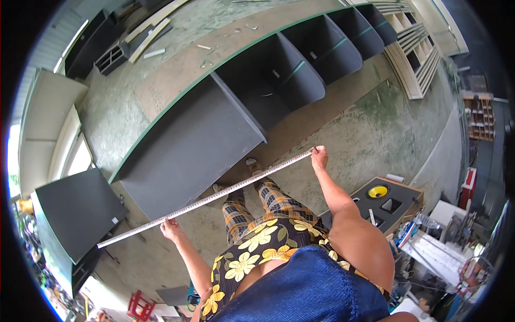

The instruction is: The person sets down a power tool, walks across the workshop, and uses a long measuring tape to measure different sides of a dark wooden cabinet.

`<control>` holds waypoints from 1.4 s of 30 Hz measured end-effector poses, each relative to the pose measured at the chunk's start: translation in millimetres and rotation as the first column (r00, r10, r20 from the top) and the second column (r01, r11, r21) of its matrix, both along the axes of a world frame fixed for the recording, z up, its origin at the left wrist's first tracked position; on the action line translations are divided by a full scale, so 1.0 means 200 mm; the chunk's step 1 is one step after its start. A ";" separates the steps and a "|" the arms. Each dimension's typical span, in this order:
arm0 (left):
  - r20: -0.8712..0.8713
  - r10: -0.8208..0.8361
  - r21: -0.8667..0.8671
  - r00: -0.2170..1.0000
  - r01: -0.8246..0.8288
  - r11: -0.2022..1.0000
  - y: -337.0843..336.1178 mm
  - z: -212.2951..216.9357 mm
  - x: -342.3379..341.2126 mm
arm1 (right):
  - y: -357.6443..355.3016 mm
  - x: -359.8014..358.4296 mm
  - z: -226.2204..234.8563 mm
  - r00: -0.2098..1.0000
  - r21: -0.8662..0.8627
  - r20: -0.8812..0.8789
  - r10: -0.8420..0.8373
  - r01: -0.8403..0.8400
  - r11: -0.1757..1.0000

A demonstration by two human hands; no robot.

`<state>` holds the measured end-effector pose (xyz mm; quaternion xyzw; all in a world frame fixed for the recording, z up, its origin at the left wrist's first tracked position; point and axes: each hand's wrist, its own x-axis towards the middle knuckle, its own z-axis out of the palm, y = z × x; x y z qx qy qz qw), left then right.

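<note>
A long pale measuring stick (209, 198) runs slantwise in front of me, from low left to upper right. My left hand (170, 229) grips it from below, some way in from its left end. My right hand (319, 157) pinches its right end. Beyond the stick lies a long dark grey shelf unit (214, 123) with green edging and several open compartments, flat on the concrete floor. My legs in checked trousers (257, 206) stand just below the stick.
A dark panel (75, 209) leans at the left. A speaker box with a yellow cone (383, 198) sits at my right, beside a cluttered bench (440, 247). Wooden slatted frames (413, 59) lie at the upper right. A red stool (140, 307) stands at the lower left.
</note>
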<state>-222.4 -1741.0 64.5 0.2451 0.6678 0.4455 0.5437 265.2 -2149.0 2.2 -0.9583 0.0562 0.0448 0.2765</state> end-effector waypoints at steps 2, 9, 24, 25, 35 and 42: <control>0.038 -0.035 0.017 0.999 0.034 0.999 0.00 0.04 0.06 | -0.13 -0.03 0.02 0.998 0.006 -0.030 -0.056 0.056 0.998; 0.011 -0.178 0.036 0.984 0.178 0.983 -0.03 0.23 0.41 | -0.52 -0.14 0.07 0.926 -0.002 -0.253 -0.280 0.288 0.957; 0.073 -0.253 0.133 0.965 0.242 0.961 -0.15 0.49 0.24 | -0.69 -0.49 -0.03 0.966 0.037 -0.063 -0.252 0.254 0.966; 0.080 -0.254 0.117 0.964 0.244 0.963 -0.16 0.49 0.26 | -0.84 -0.48 -0.13 0.967 0.054 0.012 -0.254 0.253 0.966; 0.038 -0.061 0.178 0.997 0.054 0.982 -0.45 0.48 -0.12 | -0.69 -0.49 0.14 0.948 0.204 -0.252 -0.196 0.250 0.946; 0.000 0.133 0.145 0.991 -0.131 0.981 -0.63 0.41 -0.34 | -0.37 -0.31 0.23 0.954 0.163 -0.298 -0.026 0.078 0.984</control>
